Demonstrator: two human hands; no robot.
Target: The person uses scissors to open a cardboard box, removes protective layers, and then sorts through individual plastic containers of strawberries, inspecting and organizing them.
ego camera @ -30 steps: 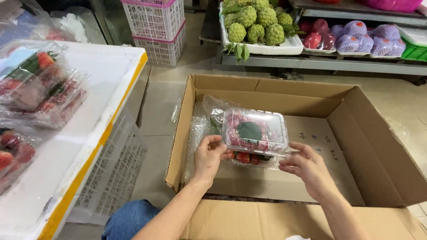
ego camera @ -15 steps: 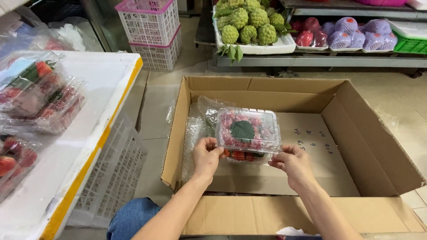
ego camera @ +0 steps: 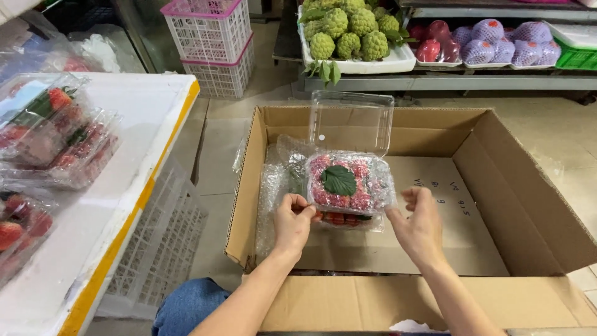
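**Open strawberry box inside the carton**

Nearest, a blue-jeaned knee point(ego camera: 186, 305) and the carton's front flap point(ego camera: 398, 302). Above it, the left hand point(ego camera: 293, 223) pinched the front left corner of the clear clamshell box point(ego camera: 350, 183); fingers closed on the rim. The right hand point(ego camera: 420, 225) hovered just beside the box's right front corner, fingers loosely curled, grasping nothing. The box sat in the cardboard carton point(ego camera: 497, 186), stacked on another pack, bubble wrap point(ego camera: 273, 186) to its left. Its lid point(ego camera: 352, 121) stood upright, open. Inside: pink-netted strawberries, one green leaf point(ego camera: 339, 180) on top. Left, a white table point(ego camera: 134, 162) held more packs. Farther off, pink crates point(ego camera: 211, 43) and a shelf of custard apples point(ego camera: 351, 28).
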